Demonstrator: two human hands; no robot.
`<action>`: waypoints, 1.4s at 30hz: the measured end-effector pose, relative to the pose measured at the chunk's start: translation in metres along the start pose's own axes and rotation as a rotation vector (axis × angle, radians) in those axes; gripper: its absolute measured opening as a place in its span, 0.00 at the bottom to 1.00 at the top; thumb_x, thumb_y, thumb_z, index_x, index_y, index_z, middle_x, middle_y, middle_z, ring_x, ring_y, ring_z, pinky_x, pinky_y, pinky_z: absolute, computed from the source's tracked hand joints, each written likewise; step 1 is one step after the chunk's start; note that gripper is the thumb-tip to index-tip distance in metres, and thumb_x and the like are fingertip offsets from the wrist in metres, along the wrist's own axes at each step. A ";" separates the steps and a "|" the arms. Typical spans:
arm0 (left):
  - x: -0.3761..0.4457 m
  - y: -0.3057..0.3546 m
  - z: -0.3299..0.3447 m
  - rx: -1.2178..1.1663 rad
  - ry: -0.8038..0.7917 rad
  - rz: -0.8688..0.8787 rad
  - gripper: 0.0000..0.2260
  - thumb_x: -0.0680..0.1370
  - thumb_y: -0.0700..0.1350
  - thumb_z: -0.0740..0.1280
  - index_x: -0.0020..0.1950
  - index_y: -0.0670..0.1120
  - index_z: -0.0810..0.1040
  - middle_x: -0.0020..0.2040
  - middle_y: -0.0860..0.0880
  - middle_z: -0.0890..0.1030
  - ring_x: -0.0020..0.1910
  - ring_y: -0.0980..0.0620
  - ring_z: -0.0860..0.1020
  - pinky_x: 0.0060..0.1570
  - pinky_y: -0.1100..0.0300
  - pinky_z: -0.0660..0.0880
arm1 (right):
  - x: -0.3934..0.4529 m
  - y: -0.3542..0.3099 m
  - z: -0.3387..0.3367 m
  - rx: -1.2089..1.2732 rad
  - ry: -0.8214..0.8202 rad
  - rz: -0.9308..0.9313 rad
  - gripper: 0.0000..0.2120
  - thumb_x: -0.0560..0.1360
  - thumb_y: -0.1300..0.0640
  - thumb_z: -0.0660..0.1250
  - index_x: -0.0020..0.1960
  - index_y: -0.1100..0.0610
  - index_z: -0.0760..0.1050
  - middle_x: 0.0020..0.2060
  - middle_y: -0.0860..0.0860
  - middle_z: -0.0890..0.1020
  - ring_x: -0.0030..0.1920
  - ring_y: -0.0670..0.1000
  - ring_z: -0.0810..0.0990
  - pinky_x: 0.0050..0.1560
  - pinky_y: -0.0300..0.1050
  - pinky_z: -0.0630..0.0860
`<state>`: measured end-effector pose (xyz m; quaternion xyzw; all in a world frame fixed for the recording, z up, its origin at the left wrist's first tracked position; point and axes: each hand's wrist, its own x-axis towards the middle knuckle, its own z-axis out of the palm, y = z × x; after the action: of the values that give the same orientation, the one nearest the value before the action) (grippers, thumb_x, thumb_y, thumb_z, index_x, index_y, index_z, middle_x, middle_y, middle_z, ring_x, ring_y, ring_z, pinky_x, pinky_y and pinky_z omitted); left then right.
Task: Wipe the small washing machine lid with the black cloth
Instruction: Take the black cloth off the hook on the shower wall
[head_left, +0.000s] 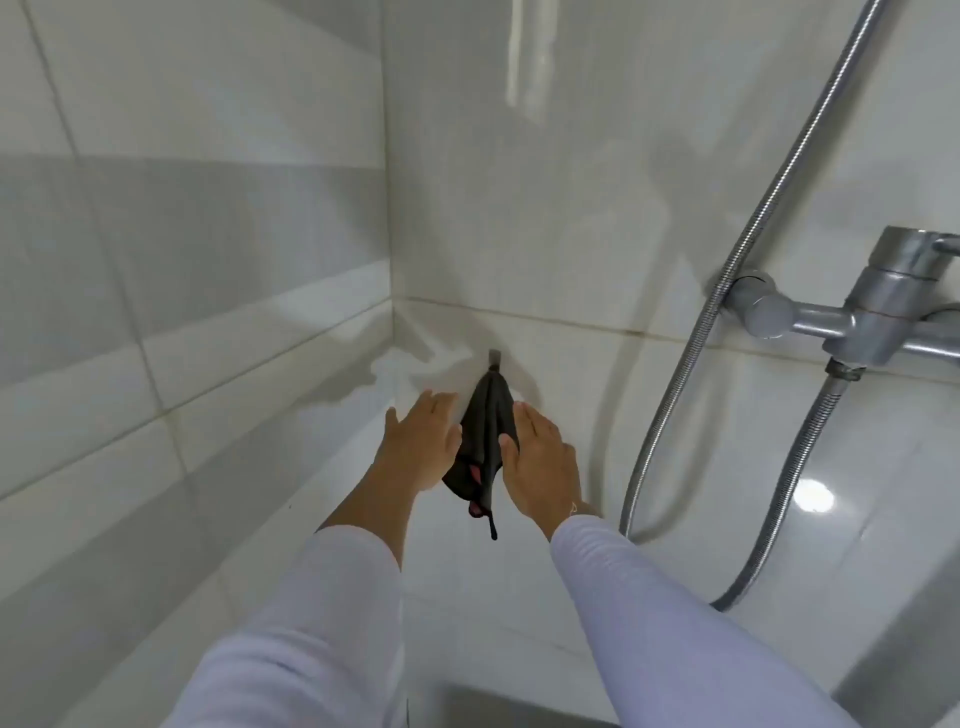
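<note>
The black cloth (485, 441) hangs from a small metal hook (494, 357) on the white tiled wall, with a bit of red showing near its lower end. My left hand (423, 434) lies flat against the cloth's left side, fingers spread. On the cloth's right side my right hand (540, 457) touches it with the thumb at its edge; I cannot tell whether either hand grips it. Both arms wear white sleeves. The washing machine lid is not in view.
A chrome shower mixer tap (878, 312) juts from the wall at the right. Its metal hose (670, 405) loops down beside my right arm. Tiled walls meet in a corner (389, 291) to the left of the hook.
</note>
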<state>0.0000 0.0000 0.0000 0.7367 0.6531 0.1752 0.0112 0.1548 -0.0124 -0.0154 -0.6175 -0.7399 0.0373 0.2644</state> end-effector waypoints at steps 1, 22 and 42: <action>0.004 0.004 0.000 -0.070 -0.007 -0.029 0.22 0.83 0.49 0.50 0.77 0.48 0.56 0.77 0.49 0.61 0.77 0.50 0.57 0.74 0.45 0.56 | 0.004 0.002 0.001 0.028 0.006 0.008 0.24 0.80 0.52 0.50 0.75 0.55 0.53 0.74 0.51 0.60 0.73 0.54 0.60 0.66 0.52 0.64; 0.032 0.010 0.016 -0.442 -0.045 -0.161 0.13 0.80 0.49 0.60 0.57 0.41 0.75 0.53 0.44 0.80 0.51 0.47 0.77 0.47 0.60 0.68 | 0.024 0.027 0.018 0.383 0.016 0.185 0.15 0.75 0.61 0.59 0.31 0.54 0.61 0.38 0.58 0.73 0.40 0.54 0.70 0.41 0.44 0.65; -0.009 0.041 -0.038 -0.600 -0.126 -0.068 0.13 0.82 0.52 0.52 0.51 0.44 0.71 0.48 0.46 0.75 0.46 0.49 0.73 0.45 0.59 0.69 | -0.012 -0.025 -0.053 0.869 -0.115 0.333 0.08 0.73 0.58 0.63 0.35 0.59 0.73 0.32 0.54 0.75 0.35 0.51 0.72 0.40 0.42 0.70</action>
<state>0.0286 -0.0230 0.0433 0.6876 0.5944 0.3137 0.2748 0.1571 -0.0436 0.0354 -0.5568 -0.5601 0.4197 0.4474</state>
